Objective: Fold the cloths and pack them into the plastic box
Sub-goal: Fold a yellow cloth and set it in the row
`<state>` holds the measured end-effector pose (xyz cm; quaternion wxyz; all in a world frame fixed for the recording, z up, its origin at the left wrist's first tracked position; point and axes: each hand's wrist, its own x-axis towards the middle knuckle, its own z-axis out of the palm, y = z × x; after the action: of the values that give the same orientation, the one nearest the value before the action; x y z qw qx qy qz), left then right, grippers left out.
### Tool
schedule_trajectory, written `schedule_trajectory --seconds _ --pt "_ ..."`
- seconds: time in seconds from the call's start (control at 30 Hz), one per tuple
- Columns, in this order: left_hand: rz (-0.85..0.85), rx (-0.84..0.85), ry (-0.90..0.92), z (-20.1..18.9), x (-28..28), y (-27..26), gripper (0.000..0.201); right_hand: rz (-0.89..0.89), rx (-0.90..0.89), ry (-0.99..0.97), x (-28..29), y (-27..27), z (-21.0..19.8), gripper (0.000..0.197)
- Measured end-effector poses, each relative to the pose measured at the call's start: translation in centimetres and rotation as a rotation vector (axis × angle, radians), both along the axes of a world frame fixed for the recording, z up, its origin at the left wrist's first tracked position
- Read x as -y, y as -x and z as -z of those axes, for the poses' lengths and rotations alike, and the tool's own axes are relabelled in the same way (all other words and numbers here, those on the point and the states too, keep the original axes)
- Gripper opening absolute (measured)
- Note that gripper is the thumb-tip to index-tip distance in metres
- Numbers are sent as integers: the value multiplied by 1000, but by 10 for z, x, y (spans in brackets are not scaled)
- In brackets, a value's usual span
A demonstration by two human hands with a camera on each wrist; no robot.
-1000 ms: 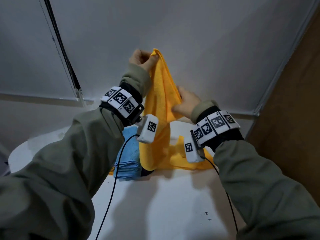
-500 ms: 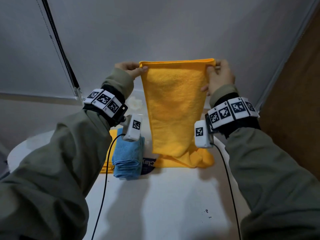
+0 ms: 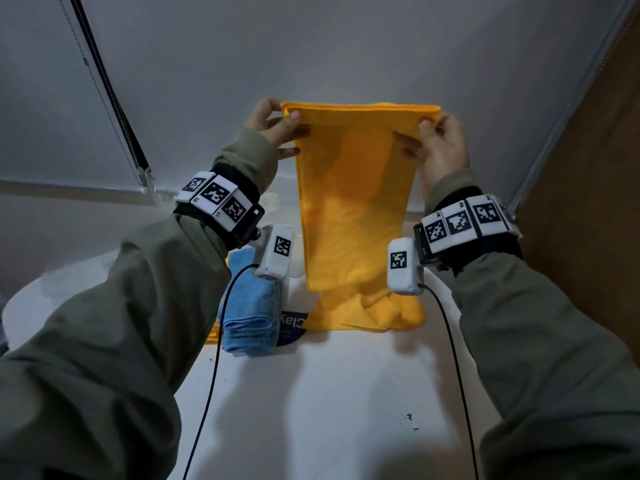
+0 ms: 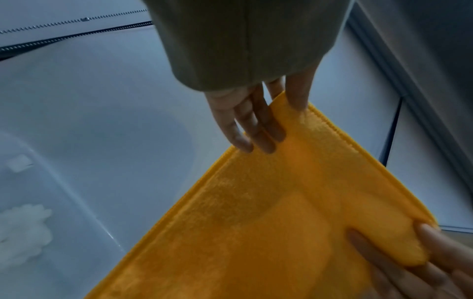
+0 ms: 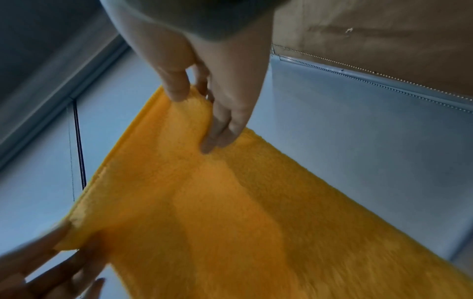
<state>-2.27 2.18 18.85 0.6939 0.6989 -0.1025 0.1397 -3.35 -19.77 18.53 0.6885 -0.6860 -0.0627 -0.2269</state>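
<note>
left hand [image 3: 273, 124] pinches orange cloth [image 3: 353, 202] top corner | right hand [image 3: 440, 143] pinches other corner | top edge taut | hem hangs above table [image 3: 329, 393]

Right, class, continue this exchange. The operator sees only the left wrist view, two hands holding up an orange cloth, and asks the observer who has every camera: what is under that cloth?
Observer: The orange cloth hangs over a crumpled orange heap on the white table.
Operator: Anything folded yet?
Observer: Yes, a folded blue cloth lies to the left of that heap.
Operator: Is the plastic box there?
Observer: I see only a white item with a dark label between the two. I cannot tell what it is.
</note>
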Motion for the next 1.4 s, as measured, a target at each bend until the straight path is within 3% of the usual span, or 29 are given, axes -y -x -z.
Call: schedule_trajectory --seconds 0.17,0.3,0.37,0.4,0.47,0.6,0.7,0.77,0.87,0.93,1.03,1.1,1.2,1.3,1.4 --pt "-11 47 57 -2 -5 5 18 203 71 -4 7 5 1 16" --pt "12 -119 203 7 5 8 24 179 -29 9 9 12 14 19" --pt "-19 -207 176 17 13 9 15 158 -122 50 10 11 22 21" --pt "-40 -239 93 28 16 10 7 140 -195 95 11 7 30 18" --pt "-38 -300 -214 60 21 9 16 76 -419 301 15 -3 55 8" --pt "138 -610 -831 148 28 14 26 -135 -880 900 25 -18 138 21" --pt "239 -787 -1050 195 41 31 34 -226 -1096 1305 28 -14 194 43" --pt "273 -838 -1172 217 50 42 39 -261 -1130 1430 30 -6 209 51" --pt "291 -864 -1403 230 61 47 49 -309 -1132 1373 35 -3 219 51" --pt "308 -807 -1476 229 64 39 44 -304 -1125 1187 42 -7 226 48" --pt "192 -798 -1421 225 60 26 36 -180 -1014 900 48 -15 235 42" --pt "99 -809 -1342 227 58 15 36 -115 -949 812 49 -18 238 38" --pt "99 -816 -1312 229 63 8 42 -166 -918 796 47 -20 245 45" --pt "182 -758 -1326 235 69 3 59 -292 -905 921 43 -20 253 57" --pt "353 -758 -1353 245 70 -1 70 -313 -862 1037 39 -20 258 49"
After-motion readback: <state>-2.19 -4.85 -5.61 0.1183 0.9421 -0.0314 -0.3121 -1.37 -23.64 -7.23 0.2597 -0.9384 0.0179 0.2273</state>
